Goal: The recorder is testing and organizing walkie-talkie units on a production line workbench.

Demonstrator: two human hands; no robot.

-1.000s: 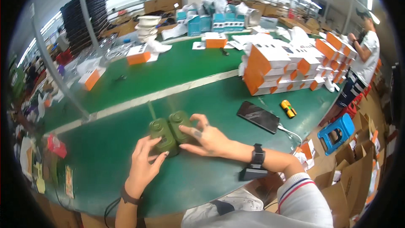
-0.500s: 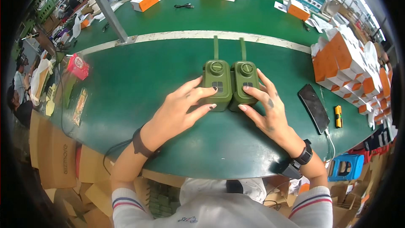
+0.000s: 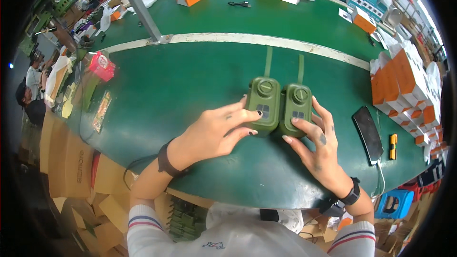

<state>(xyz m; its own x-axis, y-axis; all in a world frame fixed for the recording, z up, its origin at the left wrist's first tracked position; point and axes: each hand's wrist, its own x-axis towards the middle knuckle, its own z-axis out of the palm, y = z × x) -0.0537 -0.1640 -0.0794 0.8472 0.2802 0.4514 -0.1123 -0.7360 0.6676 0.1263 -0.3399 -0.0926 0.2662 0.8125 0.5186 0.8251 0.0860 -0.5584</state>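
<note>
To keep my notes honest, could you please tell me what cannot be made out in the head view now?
Head view: the underside of the boxy olive-green device at the left hand, hidden by its own body.
Head view: the palm of the right hand, hidden by its back.
Head view: the far end of the thin white cable, lost past the green table's near edge.
Head view: the right side of the stacked white-and-orange boxes, lost in darkness.

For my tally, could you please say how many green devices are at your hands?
2: one green device at the left hand, another beside it at the right hand; none appears hidden.
</note>
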